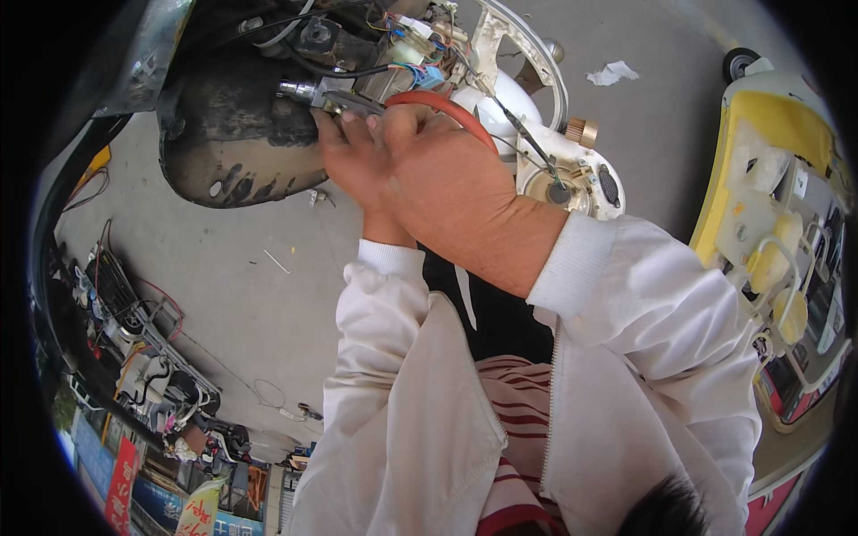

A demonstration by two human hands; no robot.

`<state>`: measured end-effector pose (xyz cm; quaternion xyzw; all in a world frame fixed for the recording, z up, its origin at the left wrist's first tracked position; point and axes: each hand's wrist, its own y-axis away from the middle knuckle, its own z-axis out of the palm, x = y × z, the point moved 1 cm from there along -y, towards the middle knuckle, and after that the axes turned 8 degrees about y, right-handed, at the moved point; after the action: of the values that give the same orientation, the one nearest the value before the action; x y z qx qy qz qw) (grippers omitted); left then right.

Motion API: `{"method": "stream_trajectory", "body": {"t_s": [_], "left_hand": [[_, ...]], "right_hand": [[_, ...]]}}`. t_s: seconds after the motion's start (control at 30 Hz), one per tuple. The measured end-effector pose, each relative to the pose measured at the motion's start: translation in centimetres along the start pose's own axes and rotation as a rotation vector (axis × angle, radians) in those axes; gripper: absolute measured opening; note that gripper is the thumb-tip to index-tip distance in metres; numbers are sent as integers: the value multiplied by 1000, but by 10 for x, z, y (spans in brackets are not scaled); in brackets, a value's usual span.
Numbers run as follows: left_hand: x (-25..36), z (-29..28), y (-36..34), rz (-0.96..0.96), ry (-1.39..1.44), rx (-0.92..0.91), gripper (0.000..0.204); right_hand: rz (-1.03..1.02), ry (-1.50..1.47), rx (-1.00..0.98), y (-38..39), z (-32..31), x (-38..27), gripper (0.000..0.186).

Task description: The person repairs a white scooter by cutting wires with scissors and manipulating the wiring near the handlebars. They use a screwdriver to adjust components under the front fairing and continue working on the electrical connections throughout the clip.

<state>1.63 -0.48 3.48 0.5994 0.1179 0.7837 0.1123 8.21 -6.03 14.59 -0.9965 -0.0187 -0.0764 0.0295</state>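
My right hand is closed round red-handled pliers. Their metal jaws reach left to a silver metal cylinder that looks like a lock barrel. My left hand lies partly beneath the right one, its fingers bent and pinched just below the jaws. What those fingers grip is hidden. Behind the hands, coloured wires with white and blue connectors hang from an opened scooter. A dark, dirt-stained curved panel is left of my fingers.
A white wheel rim and a white hub cover stand close by on the right. Farther right is a yellow-and-white vehicle body. Several parts and frames are piled at the left. White paper lies on the grey floor.
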Motion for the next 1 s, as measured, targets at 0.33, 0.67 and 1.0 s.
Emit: {"method": "stream_trajectory", "body": {"t_s": [0.33,0.67,1.0], "left_hand": [[-8,7,14,-7,324,103,33],[-15,-13,-3,300,-480,63,45],[-28,-13,-8,173,-251,141,47]], "right_hand": [[-53,60,-46,-1,13,-12,60],[41,-312,-341,1,6,31,46],[-191,84,-254,-1,1,25,51]]}}
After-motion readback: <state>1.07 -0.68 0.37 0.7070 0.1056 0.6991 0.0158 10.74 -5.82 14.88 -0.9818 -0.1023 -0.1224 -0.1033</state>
